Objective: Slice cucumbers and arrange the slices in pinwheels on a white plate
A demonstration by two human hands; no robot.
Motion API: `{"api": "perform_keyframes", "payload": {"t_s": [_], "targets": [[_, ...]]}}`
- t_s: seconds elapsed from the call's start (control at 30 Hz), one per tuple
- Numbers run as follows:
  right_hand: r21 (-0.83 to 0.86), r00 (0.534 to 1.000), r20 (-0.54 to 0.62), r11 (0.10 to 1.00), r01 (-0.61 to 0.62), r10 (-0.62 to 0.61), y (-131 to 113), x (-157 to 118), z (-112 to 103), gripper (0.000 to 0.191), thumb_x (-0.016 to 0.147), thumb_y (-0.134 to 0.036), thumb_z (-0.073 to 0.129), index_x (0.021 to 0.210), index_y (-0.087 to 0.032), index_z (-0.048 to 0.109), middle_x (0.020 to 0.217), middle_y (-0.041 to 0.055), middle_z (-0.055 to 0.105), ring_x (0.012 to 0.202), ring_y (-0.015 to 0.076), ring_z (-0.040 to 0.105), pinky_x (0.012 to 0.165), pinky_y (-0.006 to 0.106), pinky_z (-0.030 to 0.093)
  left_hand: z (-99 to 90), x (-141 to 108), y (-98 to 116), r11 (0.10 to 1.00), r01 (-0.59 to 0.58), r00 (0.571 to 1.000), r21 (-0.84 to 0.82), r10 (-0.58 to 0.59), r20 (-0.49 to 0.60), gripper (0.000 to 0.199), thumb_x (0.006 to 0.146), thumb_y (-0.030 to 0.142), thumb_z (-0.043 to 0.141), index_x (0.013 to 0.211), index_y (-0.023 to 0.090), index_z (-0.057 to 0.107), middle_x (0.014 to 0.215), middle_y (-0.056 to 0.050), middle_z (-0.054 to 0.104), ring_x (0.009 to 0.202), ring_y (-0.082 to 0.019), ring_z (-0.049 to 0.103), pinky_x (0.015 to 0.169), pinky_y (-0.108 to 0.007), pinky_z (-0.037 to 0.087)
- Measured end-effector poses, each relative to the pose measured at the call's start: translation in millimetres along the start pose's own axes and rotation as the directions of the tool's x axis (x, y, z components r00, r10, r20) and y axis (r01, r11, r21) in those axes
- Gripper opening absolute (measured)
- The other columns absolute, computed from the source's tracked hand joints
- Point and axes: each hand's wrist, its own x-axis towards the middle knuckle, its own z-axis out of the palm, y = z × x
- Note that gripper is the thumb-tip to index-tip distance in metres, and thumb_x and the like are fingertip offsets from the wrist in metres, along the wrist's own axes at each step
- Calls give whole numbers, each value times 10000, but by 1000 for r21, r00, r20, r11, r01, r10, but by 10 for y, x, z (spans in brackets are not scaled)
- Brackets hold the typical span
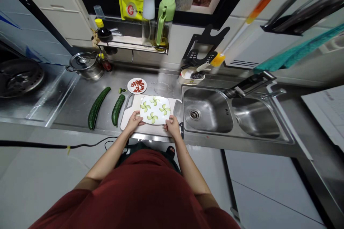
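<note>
Both hands hold a white plate [155, 110] over a pale cutting board [130, 114]. My left hand [135, 121] grips its left edge and my right hand [172, 125] its right edge, fingers closed on the rim. Several pinwheels of green slices lie on the plate. Just behind stands a small white dish [137, 86] with red pieces. To the left lie a whole cucumber [99, 108] and a shorter cucumber [118, 110], with small green end pieces [122, 90] behind it. At the board's right is a knife [177, 111].
A double sink [206, 111] with a faucet [251, 84] is at the right. A lidded pot [86, 66] stands back left, beside a pan [20, 78]. A shelf [131, 45] holds bottles above the counter.
</note>
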Motion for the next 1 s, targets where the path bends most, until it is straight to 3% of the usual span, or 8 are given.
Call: {"api": "perform_keyframes", "payload": {"t_s": [0.2, 0.6, 0.77, 1.0], "targets": [[46, 996, 12, 995, 89, -90, -156, -127, -48, 408, 681, -378, 569, 1013, -208, 404, 522, -99, 534, 378, 93, 472, 340, 178, 353, 51, -121, 191, 999, -36, 999, -31, 36, 9, 610, 615, 331, 755, 1134, 176, 475, 694, 20, 635, 701, -144, 654, 754, -362, 580], [104, 993, -11, 988, 117, -117, -295, -227, -57, 418, 703, -361, 577, 1055, -197, 423, 498, -93, 525, 364, 98, 437, 360, 204, 342, 83, -223, 281, 997, -66, 997, -42, 65, -31, 624, 619, 339, 750, 1167, 170, 506, 756, -19, 684, 699, -154, 661, 700, -315, 572], [102, 994, 0, 989, 109, -110, -229, -187, -49, 401, 701, -341, 568, 1047, -204, 419, 489, -94, 523, 362, 103, 433, 361, 208, 346, 71, -196, 203, 997, -62, 997, -49, 61, -38, 629, 619, 334, 753, 1169, 164, 499, 759, -25, 683, 687, -148, 655, 690, -314, 573], [27, 998, 47, 999, 37, -38, 129, 32, 5, 398, 679, -366, 556, 1012, -215, 396, 498, -117, 492, 369, 98, 448, 353, 185, 332, -15, 5, -115, 997, -21, 998, -74, 17, -53, 606, 608, 288, 741, 1142, 165, 484, 723, 6, 662, 660, -122, 645, 700, -316, 575]]}}
